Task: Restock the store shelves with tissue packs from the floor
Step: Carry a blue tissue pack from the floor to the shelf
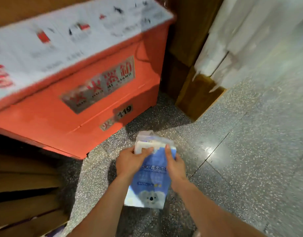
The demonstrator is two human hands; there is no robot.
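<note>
So: pick-up step. Both hands are clamped on one tissue pack (148, 185), the left hand (130, 162) curled over its far-left corner and the right hand (175, 165) wrapped round its far-right edge with the thumb on the front face. The pack sits low over the floor (241, 151), far end up and near end toward the camera; I can't tell whether the near end touches the ground. It lies just in front of the orange-red fire cabinet (96, 117), not touching it. Shelving is out of frame, so my read is that the task is at an early stage for this pack. The next move calls for lifting it clear, turning toward the shelves and carrying it two-handed without clipping the cabinet corner. The pack is a soft rectangular block in glossy blue film with a koala print near the bottom. The far end is clear, crinkled plastic with white inner packs showing, so it is likely squashy and slippery; better to grip the body than the loose film. The floor is polished speckled terrazzo with thin joint lines. The cabinet is smooth painted sheet with a silver label, and a white printed sheet (70, 36), motion-blurred, lies on its top. Matte brown cardboard cartons (24, 185) are stacked at the left.
</note>
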